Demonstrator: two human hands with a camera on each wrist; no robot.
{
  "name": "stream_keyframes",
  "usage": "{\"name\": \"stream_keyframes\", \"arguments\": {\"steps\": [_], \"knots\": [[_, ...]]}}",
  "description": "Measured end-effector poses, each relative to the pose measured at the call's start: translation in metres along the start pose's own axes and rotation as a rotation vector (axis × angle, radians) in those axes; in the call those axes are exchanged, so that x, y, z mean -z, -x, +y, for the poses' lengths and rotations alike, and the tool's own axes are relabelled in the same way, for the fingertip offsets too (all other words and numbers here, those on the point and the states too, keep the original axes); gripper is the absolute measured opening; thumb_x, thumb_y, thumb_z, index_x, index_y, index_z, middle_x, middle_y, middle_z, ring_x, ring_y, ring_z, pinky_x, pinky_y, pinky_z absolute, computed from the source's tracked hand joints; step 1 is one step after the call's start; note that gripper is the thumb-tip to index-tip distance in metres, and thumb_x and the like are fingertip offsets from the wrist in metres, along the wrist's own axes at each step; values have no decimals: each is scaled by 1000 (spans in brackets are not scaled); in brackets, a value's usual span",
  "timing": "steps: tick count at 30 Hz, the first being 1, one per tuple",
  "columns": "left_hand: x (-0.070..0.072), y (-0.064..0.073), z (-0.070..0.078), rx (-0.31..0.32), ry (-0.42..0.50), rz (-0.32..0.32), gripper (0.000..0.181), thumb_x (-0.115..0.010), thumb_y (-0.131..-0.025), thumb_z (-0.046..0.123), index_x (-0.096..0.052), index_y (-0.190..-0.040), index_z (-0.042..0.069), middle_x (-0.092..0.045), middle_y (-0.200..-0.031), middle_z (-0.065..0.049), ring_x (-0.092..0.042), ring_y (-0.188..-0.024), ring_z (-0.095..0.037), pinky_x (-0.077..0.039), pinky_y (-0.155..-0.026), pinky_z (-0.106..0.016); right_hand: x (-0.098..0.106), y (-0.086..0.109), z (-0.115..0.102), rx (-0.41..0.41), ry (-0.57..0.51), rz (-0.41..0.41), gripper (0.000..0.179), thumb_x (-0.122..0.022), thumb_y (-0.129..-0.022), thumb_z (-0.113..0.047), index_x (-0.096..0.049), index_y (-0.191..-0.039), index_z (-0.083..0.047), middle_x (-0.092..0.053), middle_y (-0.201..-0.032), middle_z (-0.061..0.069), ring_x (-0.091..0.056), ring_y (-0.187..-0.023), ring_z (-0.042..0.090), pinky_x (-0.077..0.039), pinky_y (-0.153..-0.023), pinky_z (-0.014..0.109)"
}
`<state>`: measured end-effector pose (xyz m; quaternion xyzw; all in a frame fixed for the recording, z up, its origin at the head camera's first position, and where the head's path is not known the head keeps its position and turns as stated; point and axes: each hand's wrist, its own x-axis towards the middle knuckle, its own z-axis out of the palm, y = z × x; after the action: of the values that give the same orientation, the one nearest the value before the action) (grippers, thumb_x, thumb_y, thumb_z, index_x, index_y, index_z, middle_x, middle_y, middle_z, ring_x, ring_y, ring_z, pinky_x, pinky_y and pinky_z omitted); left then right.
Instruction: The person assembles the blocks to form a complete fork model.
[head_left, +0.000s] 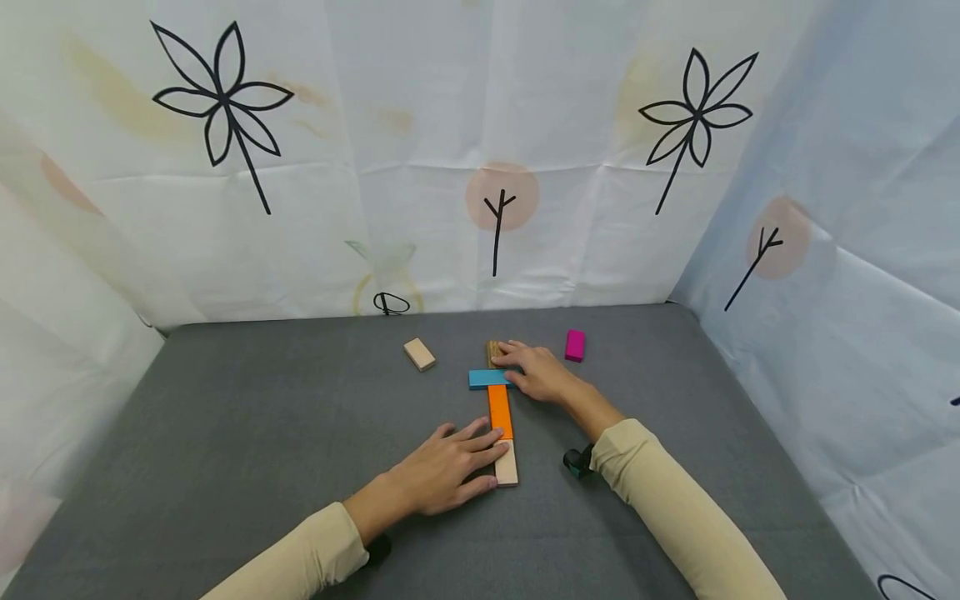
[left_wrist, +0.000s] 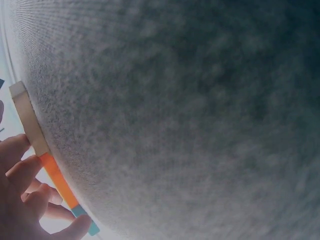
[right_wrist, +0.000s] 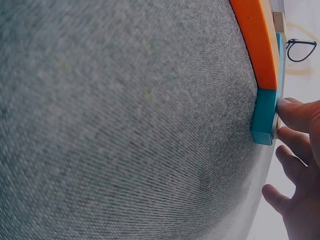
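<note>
Four small blocks form a figure flat on the grey cloth: a brown block [head_left: 492, 353] at the far end, a blue block [head_left: 483, 380] lying crosswise, an orange block [head_left: 499, 408] and a plain wooden block [head_left: 507, 468] nearest. My left hand [head_left: 442, 471] has its fingers spread, fingertips resting at the left side where the orange and wooden blocks meet. With relaxed fingers, my right hand [head_left: 542, 374] touches the far end; its thumb is at the blue block's right end and its fingertips lie over the brown block, partly hiding both.
Another plain wooden block [head_left: 419, 354] lies at the back left of the figure. A magenta block [head_left: 574, 346] lies beyond the right hand. White patterned cloth walls [head_left: 435, 208] border the grey table [head_left: 247, 417] at the back and sides.
</note>
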<state>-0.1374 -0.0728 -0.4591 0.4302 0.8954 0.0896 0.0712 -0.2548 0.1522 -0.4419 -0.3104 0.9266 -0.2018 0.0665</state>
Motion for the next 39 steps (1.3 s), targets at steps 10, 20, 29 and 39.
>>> {"name": "stream_keyframes", "arguments": {"steps": [10, 20, 29, 39], "knots": [[2, 0, 0, 1, 9, -11, 54, -42, -105, 48, -40, -154, 24, -34, -159, 5, -27, -149, -22, -36, -106, -57, 1, 0, -1, 16, 39, -2, 37, -58, -100, -9, -60, -137, -2, -42, -152, 19, -34, -143, 39, -28, -111, 60], [2, 0, 0, 1, 2, -11, 54, -42, -105, 49, -40, -154, 24, -34, -159, 5, -27, -148, -23, -36, -106, -57, -1, 0, 1, 6, 15, -10, 38, -56, -101, -8, -59, -138, -3, -40, -154, 19, -32, -144, 39, -26, -112, 61], [2, 0, 1, -2, -4, -1, 55, -42, -105, 49, -40, -154, 24, -34, -159, 5, -28, -148, -22, -37, -105, -57, 0, 0, -1, -20, 40, -26, 39, -54, -102, -12, -57, -140, -5, -39, -155, 17, -30, -145, 39, -25, -112, 62], [3, 0, 1, 7, -11, -25, 56, -43, -105, 50, -38, -155, 24, -33, -160, 5, -27, -149, -22, -37, -106, -58, 2, 9, 13, 8, 14, 70, 46, -56, -101, -18, -51, -144, -2, -42, -153, 20, -32, -143, 40, -25, -112, 63]]}}
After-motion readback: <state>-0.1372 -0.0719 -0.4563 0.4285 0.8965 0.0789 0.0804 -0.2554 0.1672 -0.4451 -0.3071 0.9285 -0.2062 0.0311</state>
